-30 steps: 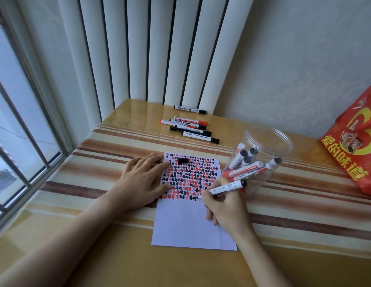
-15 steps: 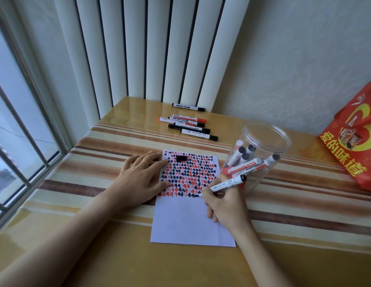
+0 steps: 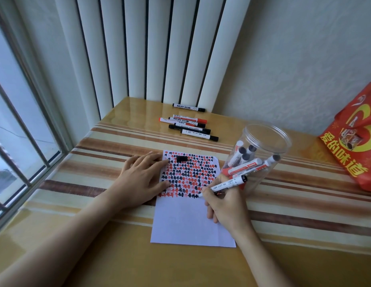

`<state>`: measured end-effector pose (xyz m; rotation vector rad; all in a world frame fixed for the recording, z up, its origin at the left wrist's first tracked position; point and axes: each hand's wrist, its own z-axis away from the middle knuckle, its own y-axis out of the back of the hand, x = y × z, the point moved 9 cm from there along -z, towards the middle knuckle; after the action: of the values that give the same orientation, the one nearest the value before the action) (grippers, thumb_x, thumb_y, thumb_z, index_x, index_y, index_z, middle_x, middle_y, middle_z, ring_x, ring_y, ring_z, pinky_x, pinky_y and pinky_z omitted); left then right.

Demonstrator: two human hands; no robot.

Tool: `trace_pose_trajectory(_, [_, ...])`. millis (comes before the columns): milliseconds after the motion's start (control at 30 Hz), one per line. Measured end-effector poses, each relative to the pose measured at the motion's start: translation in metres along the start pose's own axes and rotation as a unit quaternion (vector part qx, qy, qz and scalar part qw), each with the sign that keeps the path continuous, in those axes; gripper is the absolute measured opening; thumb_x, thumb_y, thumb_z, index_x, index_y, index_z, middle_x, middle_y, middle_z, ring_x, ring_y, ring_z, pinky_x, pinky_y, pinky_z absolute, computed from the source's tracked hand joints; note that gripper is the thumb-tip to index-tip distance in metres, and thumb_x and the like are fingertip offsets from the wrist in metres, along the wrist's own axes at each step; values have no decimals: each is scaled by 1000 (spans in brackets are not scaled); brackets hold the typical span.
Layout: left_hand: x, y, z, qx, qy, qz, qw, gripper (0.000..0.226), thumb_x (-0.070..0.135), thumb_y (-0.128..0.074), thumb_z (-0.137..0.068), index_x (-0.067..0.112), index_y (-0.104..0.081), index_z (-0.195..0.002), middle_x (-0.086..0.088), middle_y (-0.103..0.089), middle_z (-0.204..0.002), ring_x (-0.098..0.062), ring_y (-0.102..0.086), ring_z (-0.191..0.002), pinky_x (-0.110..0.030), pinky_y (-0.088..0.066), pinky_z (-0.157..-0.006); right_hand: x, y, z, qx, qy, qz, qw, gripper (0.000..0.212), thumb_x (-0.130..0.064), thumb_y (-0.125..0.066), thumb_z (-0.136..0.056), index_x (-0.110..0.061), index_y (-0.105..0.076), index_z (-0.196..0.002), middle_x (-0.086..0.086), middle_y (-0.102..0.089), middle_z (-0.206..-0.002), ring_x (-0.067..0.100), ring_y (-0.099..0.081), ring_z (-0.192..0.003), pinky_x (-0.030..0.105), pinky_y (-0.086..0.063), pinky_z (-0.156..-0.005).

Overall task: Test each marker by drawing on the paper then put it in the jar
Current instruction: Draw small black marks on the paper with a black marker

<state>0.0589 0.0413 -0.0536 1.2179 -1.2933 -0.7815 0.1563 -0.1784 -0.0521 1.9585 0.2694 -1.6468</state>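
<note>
On paper (image 3: 192,220): marker (image 3: 226,184) pinched by right hand (image 3: 226,204), test underway; sheet pressed flat by left hand (image 3: 143,179); jar (image 3: 263,154) drop needed next, probably.

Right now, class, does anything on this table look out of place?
Yes: a loose black cap lies on the paper, on top of the marks near its far edge, while the right hand holds an uncapped marker. Nothing looks spilled or damaged.

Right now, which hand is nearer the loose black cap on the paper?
Left. The left hand lies flat just left of the cap; the right hand, holding a marker, is farther, below-right.
</note>
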Motion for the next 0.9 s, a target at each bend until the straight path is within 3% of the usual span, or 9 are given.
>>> trace_pose_trajectory(167, [0, -1, 0, 2, -2, 1, 1000, 79, 83, -14, -86, 45, -21, -154, 13, -15, -164, -9, -5, -152, -40, 2, -121, 0, 2, -1, 5, 7, 3, 1000, 27, -10, -67, -96, -21, -51, -78, 21, -57, -58, 25, -56, -37, 23, -38, -35])
trace_pose_trajectory(367, [1, 0, -1, 1, 2, 4, 1000, 79, 82, -17, -85, 45, -22, -154, 13, -15, -164, -9, -6, -152, -40, 4, -121, -2, -1, 0, -8, -5, 7, 1000, 18, -21, -65, -85, -18, -49, -76, 23, -55, -60, 24, -53, -34, 23, -35, -35])
trace_pose_trajectory(567, [2, 6, -10, -32, 16, 15, 999, 79, 85, -27, -80, 43, -34, -146, 15, -27, -155, -13, -22, -146, -47, -10, -120, 0, 3, 0, -1, -15, -24, 1000, 24, -16, -66, -96, -20, -49, -79, 5, -59, -58, 24, -54, -36, 24, -35, -35])
trace_pose_trajectory(700, [7, 14, -40, -8, 57, -9, 998, 63, 71, -46, -89, 33, -45, -139, 6, -46, -141, -15, -41, -131, -50, -24, -114, -4, 1, 0, -12, -9, -32, 999, 24, -16, -66, -99, -21, -51, -81, 5, -58, -62, 23, -54, -39, 24, -36, -36])
trace_pose_trajectory(900, [41, 11, -72, 60, 16, 26, 998, 43, 48, -57, -96, 29, -58, -134, 8, -55, -133, -13, -43, -130, -44, -31, -110, -9, -1, 0, -27, -2, -43, 999, 12, -19, -69, -99, -24, -60, -94, 4, -56, -57, 21, -56, -43, 24, -39, -37])
